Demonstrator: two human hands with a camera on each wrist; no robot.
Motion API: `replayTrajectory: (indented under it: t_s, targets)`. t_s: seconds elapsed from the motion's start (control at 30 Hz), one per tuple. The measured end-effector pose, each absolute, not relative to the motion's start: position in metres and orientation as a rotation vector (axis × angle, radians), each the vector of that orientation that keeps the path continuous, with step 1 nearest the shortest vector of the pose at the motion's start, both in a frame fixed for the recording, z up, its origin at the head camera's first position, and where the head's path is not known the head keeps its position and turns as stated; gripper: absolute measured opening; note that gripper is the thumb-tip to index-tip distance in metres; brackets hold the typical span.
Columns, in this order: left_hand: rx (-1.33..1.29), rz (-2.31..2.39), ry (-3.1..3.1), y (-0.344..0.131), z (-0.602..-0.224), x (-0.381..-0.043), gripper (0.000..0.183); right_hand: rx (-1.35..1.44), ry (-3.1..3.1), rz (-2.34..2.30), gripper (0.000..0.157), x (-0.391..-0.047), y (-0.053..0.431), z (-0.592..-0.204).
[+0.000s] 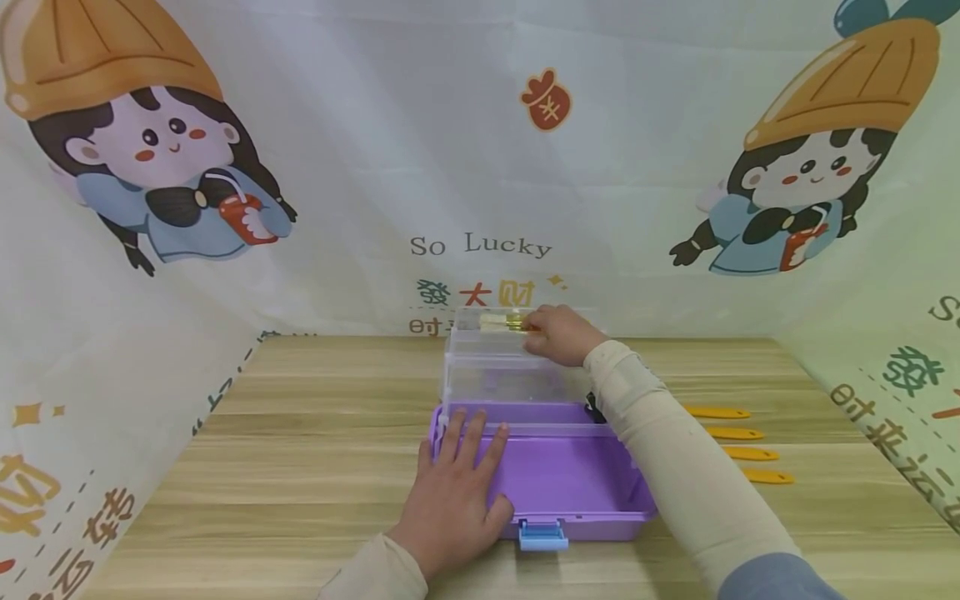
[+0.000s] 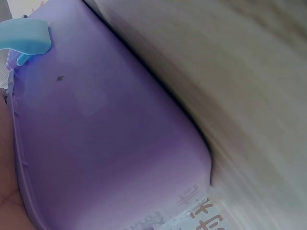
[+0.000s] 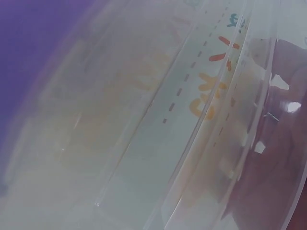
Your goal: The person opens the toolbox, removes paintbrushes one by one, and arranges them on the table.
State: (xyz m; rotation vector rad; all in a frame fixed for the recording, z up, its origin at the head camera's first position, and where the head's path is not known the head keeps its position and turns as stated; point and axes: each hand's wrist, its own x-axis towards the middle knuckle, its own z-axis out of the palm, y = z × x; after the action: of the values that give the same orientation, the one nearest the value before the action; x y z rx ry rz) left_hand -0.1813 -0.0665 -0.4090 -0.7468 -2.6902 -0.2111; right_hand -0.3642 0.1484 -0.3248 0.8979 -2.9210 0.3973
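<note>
A purple storage box (image 1: 566, 471) with a blue latch (image 1: 543, 535) stands open on the table, its clear trays (image 1: 517, 379) raised at the back. My left hand (image 1: 453, 500) rests with spread fingers on the box's left side and front rim. In the left wrist view the box's purple outer wall (image 2: 110, 115) and blue latch (image 2: 26, 36) show close up. Over the topmost clear tray, my right hand (image 1: 564, 335) pinches a paintbrush (image 1: 498, 322) with pale bristles and a gold ferrule. In the right wrist view, clear tray walls (image 3: 158, 129) partly cover that hand (image 3: 268, 158).
Several orange handles (image 1: 753, 454) with end holes lie in a row right of the box, partly hidden by the right forearm. A small black thing (image 1: 592, 408) shows beside the sleeve. A printed cloth (image 1: 480, 167) hangs behind and along the sides of the wooden table (image 1: 322, 450).
</note>
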Motion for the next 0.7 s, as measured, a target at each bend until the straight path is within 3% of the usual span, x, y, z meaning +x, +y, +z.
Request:
replayTrajectory:
  t_s: [0.7]
  targets:
    - [-0.742,-0.210,-2.684,-0.0665,-0.4095,-0.1806,0.070,0.903,-2.900,0.531,0.042,-0.3659,0.1507,-0.3267]
